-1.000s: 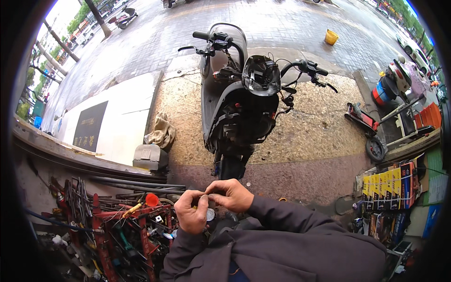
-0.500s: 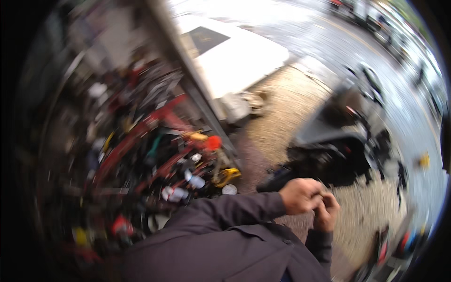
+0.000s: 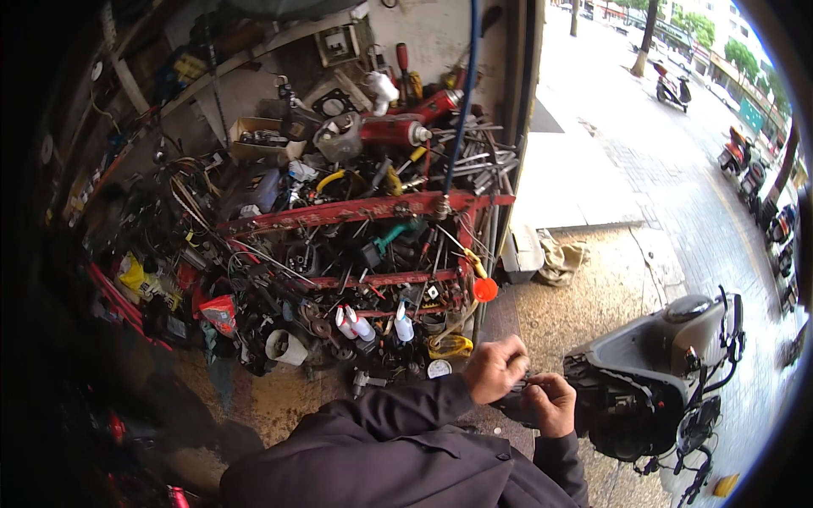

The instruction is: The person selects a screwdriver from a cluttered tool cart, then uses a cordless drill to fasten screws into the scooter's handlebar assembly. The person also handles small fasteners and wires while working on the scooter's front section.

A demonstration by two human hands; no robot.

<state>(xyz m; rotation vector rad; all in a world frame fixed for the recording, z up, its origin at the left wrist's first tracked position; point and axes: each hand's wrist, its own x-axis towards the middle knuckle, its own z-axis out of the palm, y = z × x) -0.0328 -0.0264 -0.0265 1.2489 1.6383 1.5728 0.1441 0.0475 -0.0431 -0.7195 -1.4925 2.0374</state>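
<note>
1. I have the left hand point(image 3: 497, 369) curled nearly closed; its contents I cannot tell.
2. Right hand point(image 3: 553, 406) just beside it, thumb to forefinger, apparently pinching a small dark piece point(image 3: 526, 381) between the hands.
3. Scooter point(image 3: 633, 406) to their right, right hand nearer, long axis running off rightward: smooth grey shell, hollow black front.
4. Leftward, chipped red metal rack point(image 3: 356, 210), round orange plastic funnel point(image 3: 485, 290).

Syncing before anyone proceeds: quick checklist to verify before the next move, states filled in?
1. Both hands in view: ok, left hand and right hand close together.
2. Small part pinched between them: cannot tell, too small.
3. Hands clear of red rack: ok, both apart from it.
4. Scooter front closed up: not ok, inner parts exposed.
5. Rack orderly: not ok, tools heaped on it.
</note>
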